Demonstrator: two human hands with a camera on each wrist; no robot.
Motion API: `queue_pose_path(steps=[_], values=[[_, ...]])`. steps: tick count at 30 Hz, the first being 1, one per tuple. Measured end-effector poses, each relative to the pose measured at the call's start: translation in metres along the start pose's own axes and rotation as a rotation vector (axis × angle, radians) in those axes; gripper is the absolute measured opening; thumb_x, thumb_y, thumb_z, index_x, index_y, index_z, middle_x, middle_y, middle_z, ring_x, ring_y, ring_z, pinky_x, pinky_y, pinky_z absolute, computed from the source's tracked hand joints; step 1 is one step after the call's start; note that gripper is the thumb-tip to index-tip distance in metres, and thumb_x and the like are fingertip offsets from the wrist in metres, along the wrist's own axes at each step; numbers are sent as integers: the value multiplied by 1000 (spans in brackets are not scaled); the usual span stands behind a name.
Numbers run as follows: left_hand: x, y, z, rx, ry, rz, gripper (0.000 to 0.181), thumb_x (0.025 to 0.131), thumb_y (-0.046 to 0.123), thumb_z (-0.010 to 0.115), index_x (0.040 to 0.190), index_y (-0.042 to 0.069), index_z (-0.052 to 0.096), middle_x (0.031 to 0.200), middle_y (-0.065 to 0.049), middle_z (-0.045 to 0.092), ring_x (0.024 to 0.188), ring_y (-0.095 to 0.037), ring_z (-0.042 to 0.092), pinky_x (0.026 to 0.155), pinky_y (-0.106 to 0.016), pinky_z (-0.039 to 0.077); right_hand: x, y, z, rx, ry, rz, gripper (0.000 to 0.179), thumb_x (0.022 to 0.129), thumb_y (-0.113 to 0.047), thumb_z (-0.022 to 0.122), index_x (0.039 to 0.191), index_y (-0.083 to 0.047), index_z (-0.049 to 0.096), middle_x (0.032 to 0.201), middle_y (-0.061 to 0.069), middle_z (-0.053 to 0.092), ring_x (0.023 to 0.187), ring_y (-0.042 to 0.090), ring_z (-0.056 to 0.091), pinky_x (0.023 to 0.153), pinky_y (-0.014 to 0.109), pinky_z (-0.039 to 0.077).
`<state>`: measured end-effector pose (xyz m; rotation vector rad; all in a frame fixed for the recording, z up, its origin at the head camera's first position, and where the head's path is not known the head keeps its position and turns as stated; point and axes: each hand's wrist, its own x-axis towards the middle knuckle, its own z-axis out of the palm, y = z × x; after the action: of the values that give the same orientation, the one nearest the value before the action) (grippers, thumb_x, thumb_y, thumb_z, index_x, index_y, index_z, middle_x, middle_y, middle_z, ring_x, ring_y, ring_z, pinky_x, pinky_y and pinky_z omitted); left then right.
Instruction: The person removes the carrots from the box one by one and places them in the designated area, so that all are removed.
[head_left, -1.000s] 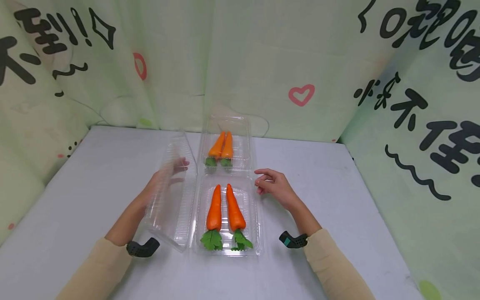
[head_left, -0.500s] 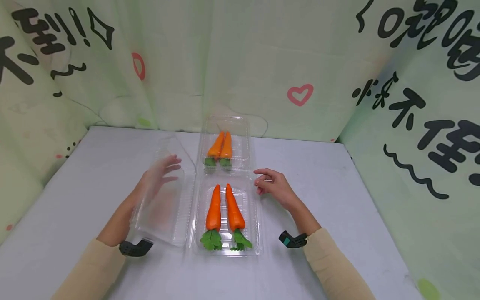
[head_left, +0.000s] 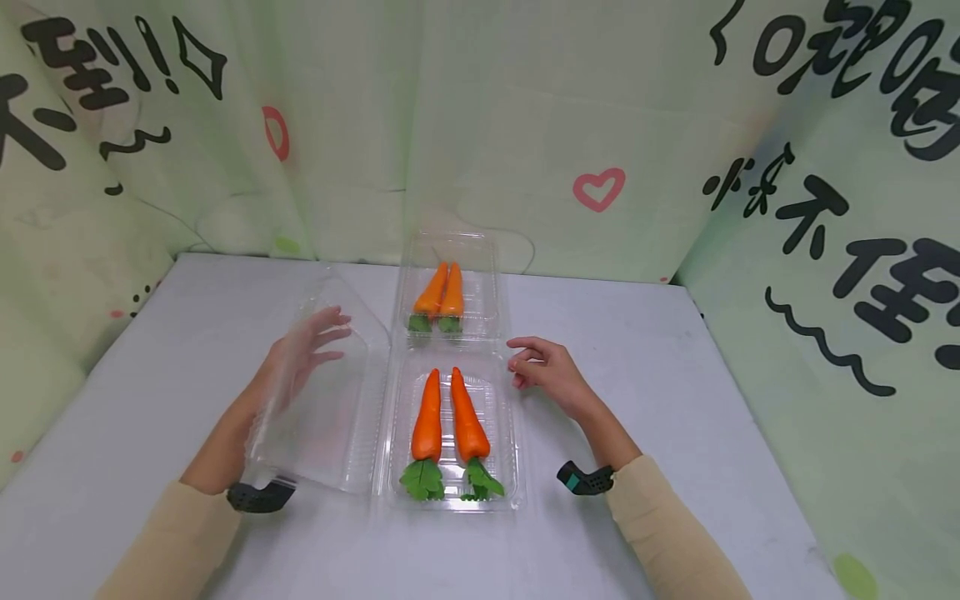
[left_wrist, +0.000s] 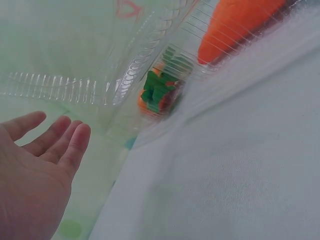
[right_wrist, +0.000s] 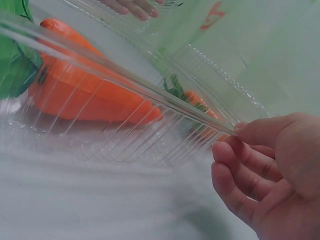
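Two orange carrots, the left carrot (head_left: pixel 427 417) and the right carrot (head_left: pixel 470 417), lie leaf-end toward me in a clear plastic clamshell container (head_left: pixel 513 492). Its hinged lid (head_left: pixel 341 433) leans out to the left, partway raised. My left hand (head_left: pixel 306 346) is behind the lid, seen through it, with its fingers extended and apart and nothing gripped. In the left wrist view, the fingers (left_wrist: pixel 75 145) show relaxed, palm toward the lid. My right hand (head_left: pixel 551 371) pinches the container's right rim between thumb and fingers, plainly shown in the right wrist view.
Behind stands a second clear container (head_left: pixel 487 292) with two more carrots (head_left: pixel 441 287) inside, right against the far end of the first. The white table (head_left: pixel 637 375) ends at a pale green curtain (head_left: pixel 487 125) at the back and sides.
The lid has swung further out to the left and lower. My left hand has moved left with it, its fingers spreading. My right hand has stayed at the rim.
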<state>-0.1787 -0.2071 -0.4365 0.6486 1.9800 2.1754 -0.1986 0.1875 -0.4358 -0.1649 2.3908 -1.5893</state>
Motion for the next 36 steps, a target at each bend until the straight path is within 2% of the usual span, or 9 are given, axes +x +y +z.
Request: queue_pose_path(steps=[3,8,13,15,17,19,24,27,36], values=[[0,-3,-4,6,-3,5,47,108,24,18,151,9,28,141,9,46,130,-4,47,102,-21,46,0,1,0,-4,2,1,39,96,-17,59,132,-5,54,94,11,65,70,16,64,75,23,58],[-2,-7,-10,-24,-38,69,47,107,16,16,151,0,24,141,7,47,135,-17,43,103,-22,45,0,2,-1,-11,5,2,42,95,-20,60,133,-5,53,97,14,65,75,25,66,76,24,58],[-5,-11,-15,3,-43,104,46,107,14,15,150,-2,23,149,-21,37,134,-15,45,103,-22,45,-1,2,0,-14,11,3,40,95,-19,59,133,-5,54,96,13,65,74,24,65,76,24,58],[-6,-10,-16,-6,-52,130,46,107,12,15,150,-4,22,149,-26,34,133,-12,47,102,-22,46,-2,2,0,-15,12,3,39,96,-18,59,132,-5,54,95,13,65,72,21,65,75,24,59],[-7,-8,-16,-23,-64,173,46,106,8,15,149,-5,23,149,-23,38,132,-11,48,102,-22,46,-2,3,0,-14,14,1,38,95,-17,59,131,-5,55,95,13,65,70,19,64,75,25,59],[-9,2,-11,-36,-65,194,46,106,11,20,149,-2,27,146,-11,47,131,-10,49,101,-22,46,-1,3,1,-13,15,-2,37,95,-17,58,131,-6,55,95,13,65,70,18,64,75,25,59],[-14,31,6,-27,-31,192,41,106,17,26,144,19,43,137,11,54,128,-6,51,99,-18,46,-2,2,0,-6,15,-8,37,95,-17,59,131,-5,55,94,12,65,69,17,64,74,24,59],[-16,38,9,-22,-18,196,44,106,12,21,140,24,45,135,13,56,126,-3,52,98,-16,46,-2,2,0,-8,14,-6,38,95,-18,59,131,-5,55,94,12,65,70,17,64,75,24,59],[-18,38,1,-16,4,196,40,107,18,25,141,18,45,134,10,57,126,-7,53,98,-17,47,-1,2,0,10,6,-7,38,95,-17,59,131,-4,54,94,11,64,71,16,65,75,24,59]])
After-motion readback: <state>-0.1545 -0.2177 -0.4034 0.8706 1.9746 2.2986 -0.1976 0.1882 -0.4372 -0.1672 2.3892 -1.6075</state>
